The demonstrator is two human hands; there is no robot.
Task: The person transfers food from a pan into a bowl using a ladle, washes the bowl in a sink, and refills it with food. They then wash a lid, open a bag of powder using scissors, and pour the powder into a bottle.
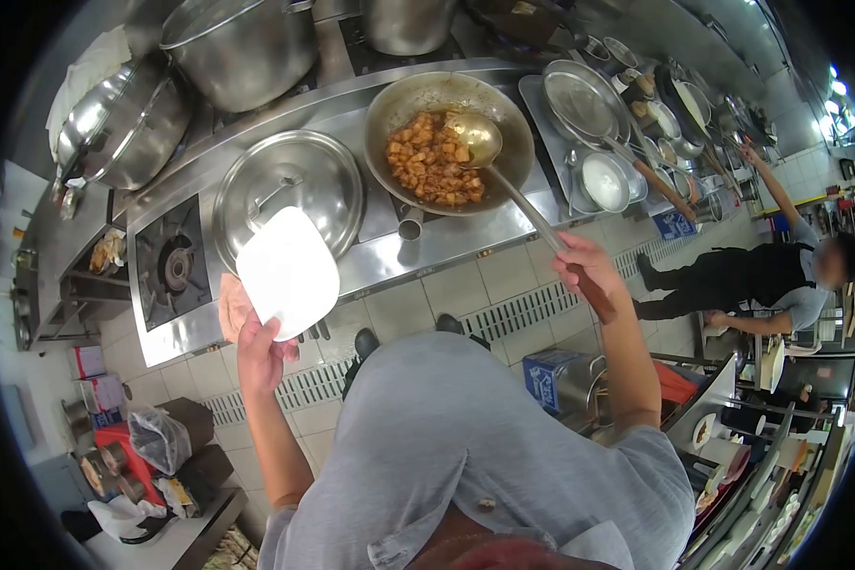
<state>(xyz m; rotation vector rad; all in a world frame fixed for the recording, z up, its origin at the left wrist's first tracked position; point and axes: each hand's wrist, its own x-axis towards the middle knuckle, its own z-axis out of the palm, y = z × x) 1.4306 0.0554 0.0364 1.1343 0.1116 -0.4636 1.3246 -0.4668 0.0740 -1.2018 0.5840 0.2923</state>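
My left hand (264, 350) grips the near edge of a white plate (290, 271), which partly covers a round steel lid (318, 180). My right hand (584, 266) is closed round the handle of a large ladle (527, 211). The ladle's bowl rests among brown, sauced chunks of food (423, 161) inside a wide metal wok (385, 104) on the stove. A pinkish cloth (232, 306) lies at the counter edge, beside the plate.
Large steel pots (247, 57) stand along the back. A gas burner (174, 261) is at the left. Strainers and a bowl of white contents (604, 182) sit right of the wok. Another person (769, 275) stands at the far right, one arm stretched toward the counter.
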